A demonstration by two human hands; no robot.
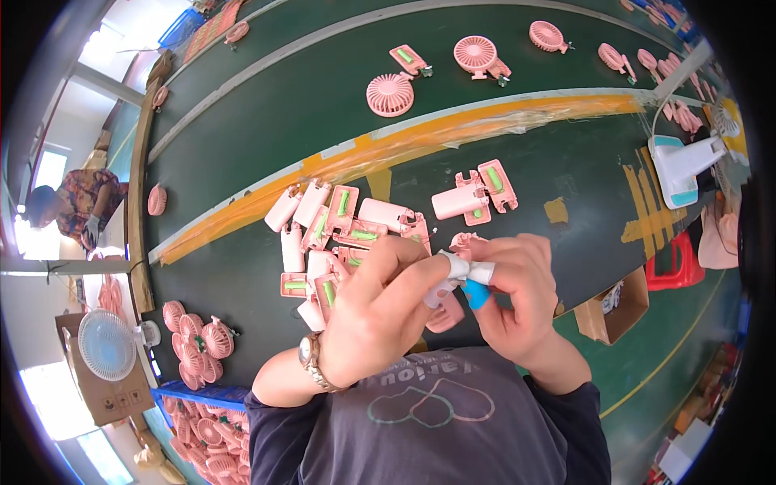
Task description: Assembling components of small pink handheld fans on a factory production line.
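Note:
My left hand point(380, 311) and my right hand point(521, 295) meet near the table's front edge, fingertips pinched together. White and blue coverings wrap some of the fingertips. Between and below the fingers shows a pink plastic part point(446, 318), mostly covered by them; both hands seem closed on it. To the left of my hands lies a loose cluster of pink handle housings point(311, 202), several with green cells point(343, 200) inside. Another small group of pink housings point(457, 201) rests just beyond my fingers.
Pink fan heads point(390, 94) lie on the far belt, beyond an orange-taped rail point(364, 158). More fan heads point(191, 343) are piled at left, above a blue crate point(212, 396). A white fan point(677, 171), cardboard box point(618, 307) and red stool point(676, 263) stand right. A co-worker point(77, 206) sits far left.

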